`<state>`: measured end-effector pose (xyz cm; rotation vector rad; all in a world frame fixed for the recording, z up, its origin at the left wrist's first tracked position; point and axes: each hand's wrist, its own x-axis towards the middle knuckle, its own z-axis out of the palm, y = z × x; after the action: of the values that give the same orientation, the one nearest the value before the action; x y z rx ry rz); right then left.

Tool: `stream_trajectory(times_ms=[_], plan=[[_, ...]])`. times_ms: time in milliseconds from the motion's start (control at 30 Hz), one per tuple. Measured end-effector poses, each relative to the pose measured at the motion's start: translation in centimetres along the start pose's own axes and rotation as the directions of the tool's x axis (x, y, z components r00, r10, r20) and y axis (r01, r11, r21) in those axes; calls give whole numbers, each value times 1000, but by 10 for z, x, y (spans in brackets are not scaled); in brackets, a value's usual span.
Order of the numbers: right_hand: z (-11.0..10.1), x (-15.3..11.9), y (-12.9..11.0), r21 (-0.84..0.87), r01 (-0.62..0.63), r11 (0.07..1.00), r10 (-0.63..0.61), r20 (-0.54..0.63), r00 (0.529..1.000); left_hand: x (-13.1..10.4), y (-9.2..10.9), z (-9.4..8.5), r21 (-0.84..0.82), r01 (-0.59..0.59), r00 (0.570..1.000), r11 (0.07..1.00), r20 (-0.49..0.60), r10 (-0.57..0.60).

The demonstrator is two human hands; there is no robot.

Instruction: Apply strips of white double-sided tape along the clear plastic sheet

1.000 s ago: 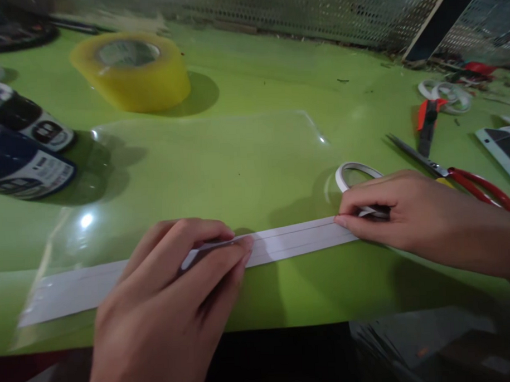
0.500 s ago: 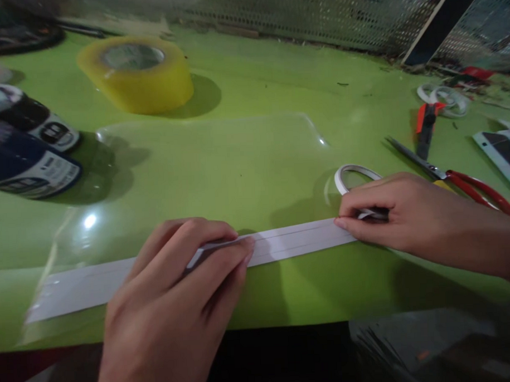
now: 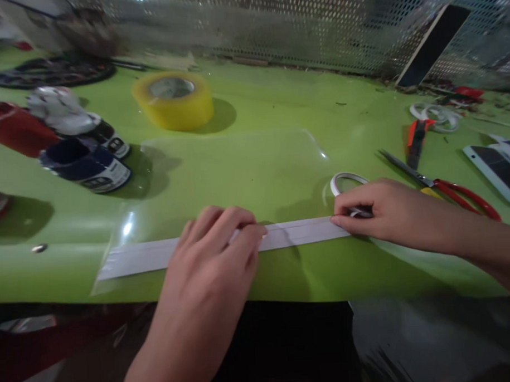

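While your right hand [image 3: 366,210] pinches the white strip [image 3: 300,233] and your left hand [image 3: 210,270] bears on it left of that grip, pinching or merely pressing unclear, uneven tension between them could skew or crease it.

White strip [image 3: 300,233], plain green tabletop [image 3: 255,185], yellow tape roll [image 3: 179,107].

Both hands low, palms down, left hand [image 3: 217,256] nearer, right fingers [image 3: 344,224] pinched.
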<state>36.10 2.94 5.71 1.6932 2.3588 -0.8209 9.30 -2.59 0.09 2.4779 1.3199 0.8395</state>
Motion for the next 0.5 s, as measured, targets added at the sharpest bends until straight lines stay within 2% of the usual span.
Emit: stream_trajectory(times_ms=[67, 133, 267, 367, 500], plan=[[-3, 2, -1, -9, 13, 1000, -13, 22, 1000, 6, 11, 3, 44, -57, 995, 997, 87, 53], [-5, 4, -3, -20, 16, 1000, -15, 47, 999, 11, 24, 9, 84, -101, 989, 991, 118, 91], [-8, 2, -7, -58, 28, 998, -26, 47, 999, 9, 43, 25, 209, -130, 991, 969, 64, 119], [-6, 2, -6, -69, 52, 996, -49, 44, 998, 3, 41, 33, 248, -145, 989, 958, 4, 149], [-3, 5, 1, -59, 45, 997, -44, 27, 999, -3, 30, 38, 208, -179, 979, 962, -62, 195]])
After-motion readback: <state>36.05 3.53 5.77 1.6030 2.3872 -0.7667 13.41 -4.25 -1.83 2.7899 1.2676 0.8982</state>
